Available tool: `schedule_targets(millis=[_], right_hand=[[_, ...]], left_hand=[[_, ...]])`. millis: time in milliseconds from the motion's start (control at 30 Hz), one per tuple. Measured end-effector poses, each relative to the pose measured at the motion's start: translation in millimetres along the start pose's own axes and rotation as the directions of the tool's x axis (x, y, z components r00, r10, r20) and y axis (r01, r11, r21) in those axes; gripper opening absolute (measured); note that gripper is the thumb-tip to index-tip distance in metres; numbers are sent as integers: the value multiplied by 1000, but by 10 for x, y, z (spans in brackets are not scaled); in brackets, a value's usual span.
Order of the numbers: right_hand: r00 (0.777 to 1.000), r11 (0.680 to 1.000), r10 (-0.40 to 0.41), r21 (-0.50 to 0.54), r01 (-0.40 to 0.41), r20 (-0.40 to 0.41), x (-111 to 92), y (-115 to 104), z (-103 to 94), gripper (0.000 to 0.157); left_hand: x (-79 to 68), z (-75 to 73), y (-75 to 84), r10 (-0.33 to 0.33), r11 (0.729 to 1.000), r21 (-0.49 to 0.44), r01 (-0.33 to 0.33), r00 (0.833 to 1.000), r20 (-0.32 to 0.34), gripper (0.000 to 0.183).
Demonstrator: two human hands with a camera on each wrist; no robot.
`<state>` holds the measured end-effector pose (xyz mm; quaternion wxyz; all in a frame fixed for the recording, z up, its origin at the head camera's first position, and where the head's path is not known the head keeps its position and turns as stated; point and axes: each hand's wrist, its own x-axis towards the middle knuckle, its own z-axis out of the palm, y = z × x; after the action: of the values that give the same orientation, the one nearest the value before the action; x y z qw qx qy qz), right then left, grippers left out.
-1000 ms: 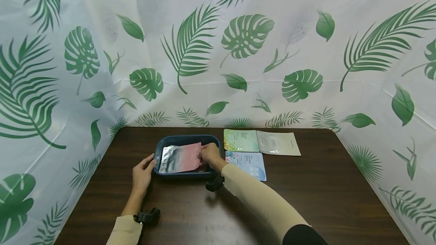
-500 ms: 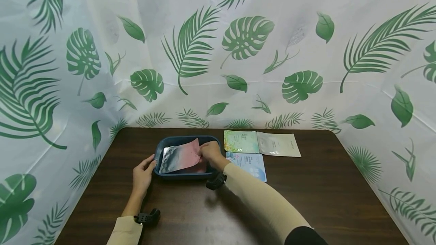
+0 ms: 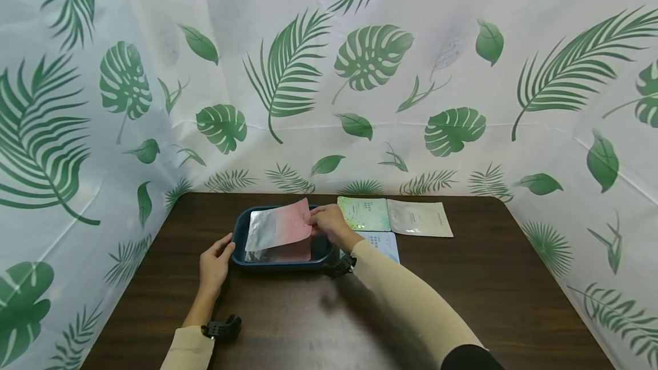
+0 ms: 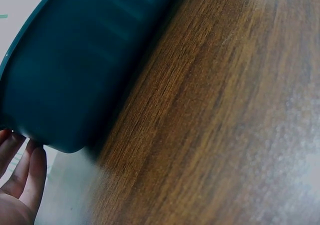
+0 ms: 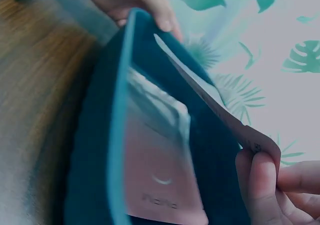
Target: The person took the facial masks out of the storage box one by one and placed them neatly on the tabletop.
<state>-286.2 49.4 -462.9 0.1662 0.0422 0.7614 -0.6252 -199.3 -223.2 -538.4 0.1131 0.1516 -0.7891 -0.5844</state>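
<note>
My right hand [image 3: 331, 222] pinches the right edge of a pink-and-silver sheet mask packet [image 3: 277, 226] between thumb and fingers. The packet hangs tilted over a dark blue plastic basin [image 3: 280, 266], its pink end raised. Beneath it, a second pink-and-silver packet [image 5: 157, 165] lies flat on the basin floor, partly covered in the head view. At the basin's left end, my left hand [image 3: 214, 264] holds the rim; its fingertips [image 4: 36, 157] touch the end wall in the left wrist view.
Right of the basin lie a green packet [image 3: 364, 213], a cream packet [image 3: 420, 218] and a light blue packet [image 3: 382, 244], the last partly hidden by my right arm. A leaf-print curtain [image 3: 329, 73] hangs behind the dark wooden table [image 3: 462, 301].
My right hand has lifted the upper pink packet and moved slightly right, uncovering more of the packet below. My left hand has stayed at the basin's left end.
</note>
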Motion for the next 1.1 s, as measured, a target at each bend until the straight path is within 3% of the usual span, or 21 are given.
schedule_targets(millis=[267, 733, 1100], right_hand=[[1000, 999, -29, 39, 29, -4, -24, -95, -175, 23], [999, 993, -20, 117, 24, -41, -108, 49, -655, 29], [999, 987, -21, 160, 27, -37, -338, 248, -1119, 36]], left_hand=[[-11, -9, -13, 5, 1000, -17, -5, 1000, 3, 39], [7, -8, -1, 13, 1000, -15, -13, 1000, 5, 39], [10, -5, -4, 9, 1000, -14, -9, 1000, 13, 39]])
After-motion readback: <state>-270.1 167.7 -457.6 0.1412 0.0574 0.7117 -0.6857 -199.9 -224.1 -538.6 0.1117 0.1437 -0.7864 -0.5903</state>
